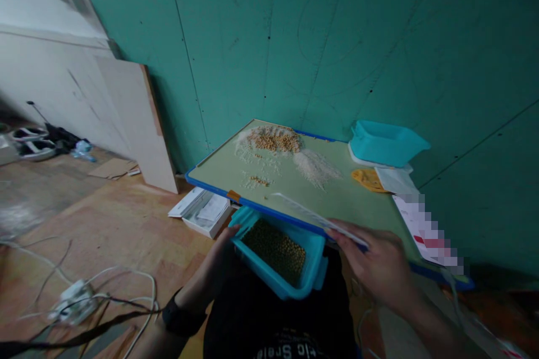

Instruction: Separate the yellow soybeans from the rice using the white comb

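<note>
My left hand (221, 249) grips the left end of a turquoise plastic container (314, 269), held just below the near edge of a low table (219, 165). Inside it lie small dark green beans (263, 244), with yellow soybeans (293, 252) toward the right side. My right hand (377, 258) is closed on a thin, flat white strip (309, 214), its far end reaching over the tabletop near the container. Farther back on the table are a pile of soybeans (273, 141) and spread white grains like rice (315, 167). A few soybeans (259, 180) lie nearer the edge.
A second turquoise container (385, 143) stands at the table's back right, beside a yellow cloth-like item (369, 179) and a printed sheet (415, 224). A green wall (236, 39) rises behind. An open white box (206, 213) and a power strip with cables (76, 302) lie on the floor.
</note>
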